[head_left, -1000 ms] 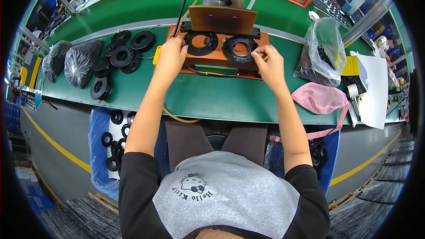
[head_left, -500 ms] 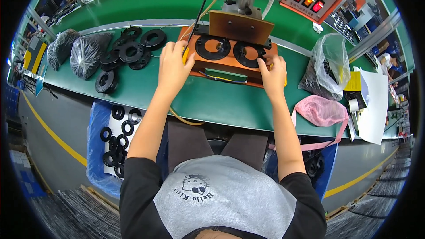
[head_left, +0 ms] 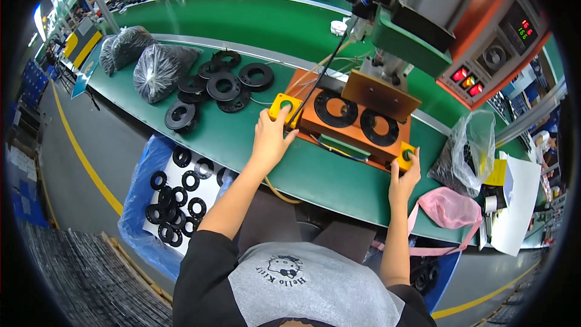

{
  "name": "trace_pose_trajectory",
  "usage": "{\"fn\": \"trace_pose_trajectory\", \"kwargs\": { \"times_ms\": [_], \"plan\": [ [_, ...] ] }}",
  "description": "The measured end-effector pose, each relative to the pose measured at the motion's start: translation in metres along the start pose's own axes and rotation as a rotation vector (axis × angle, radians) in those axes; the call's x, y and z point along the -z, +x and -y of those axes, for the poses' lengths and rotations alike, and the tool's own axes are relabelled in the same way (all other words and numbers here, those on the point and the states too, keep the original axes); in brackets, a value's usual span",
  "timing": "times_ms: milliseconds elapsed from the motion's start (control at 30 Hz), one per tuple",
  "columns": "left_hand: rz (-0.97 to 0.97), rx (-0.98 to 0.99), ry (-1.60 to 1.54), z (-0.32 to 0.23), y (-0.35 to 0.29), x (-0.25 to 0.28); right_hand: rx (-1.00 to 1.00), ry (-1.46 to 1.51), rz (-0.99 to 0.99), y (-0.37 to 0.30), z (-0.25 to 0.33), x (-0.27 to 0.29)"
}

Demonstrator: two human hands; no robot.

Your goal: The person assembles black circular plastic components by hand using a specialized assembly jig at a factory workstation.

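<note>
My left hand is open, a finger resting on the green button of the yellow button box at the left end of an orange press base. At the other end, my right hand is open too, a fingertip on the button of a second yellow box. Neither hand holds anything. Two flat black rings, a left ring and a right ring, lie side by side on the base. Above and behind them hangs the brown press plate, apart from the rings.
Loose black rings lie left of the press, near tied dark plastic bags. A blue-lined bin of rings stands below. At right are a clear bag, a pink mesh pouch and the control box.
The view has swung, shifting the bench in the picture. My right hand has left the right ring's edge for the yellow box's button, and my left finger now rests on the other button.
</note>
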State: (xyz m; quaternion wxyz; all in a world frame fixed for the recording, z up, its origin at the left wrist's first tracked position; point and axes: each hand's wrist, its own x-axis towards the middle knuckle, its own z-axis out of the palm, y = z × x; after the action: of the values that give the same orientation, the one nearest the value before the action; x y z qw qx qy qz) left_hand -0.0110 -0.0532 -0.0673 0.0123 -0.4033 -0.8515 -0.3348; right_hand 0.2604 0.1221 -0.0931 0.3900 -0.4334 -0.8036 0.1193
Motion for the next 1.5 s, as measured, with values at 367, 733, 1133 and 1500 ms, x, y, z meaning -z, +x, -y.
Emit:
{"fn": "trace_pose_trajectory", "kwargs": {
  "times_ms": [367, 733, 1133, 1500],
  "plan": [
    [-0.103, -0.086, 0.131, 0.007, 0.005, 0.001, 0.034, -0.119, 0.102, 0.006, 0.0, 0.012],
    [-0.196, -0.115, 0.179, 0.011, 0.018, -0.008, 0.017, -0.228, 0.152, 0.02, 0.01, 0.014],
    [-0.615, 0.333, 0.356, 0.129, -0.018, 0.108, 0.114, -0.019, -0.017, -0.05, 0.002, 0.045],
    [-0.517, 0.371, 0.267, 0.196, -0.014, 0.082, -0.073, 0.174, 0.026, -0.06, -0.013, 0.026]
  ]
}}
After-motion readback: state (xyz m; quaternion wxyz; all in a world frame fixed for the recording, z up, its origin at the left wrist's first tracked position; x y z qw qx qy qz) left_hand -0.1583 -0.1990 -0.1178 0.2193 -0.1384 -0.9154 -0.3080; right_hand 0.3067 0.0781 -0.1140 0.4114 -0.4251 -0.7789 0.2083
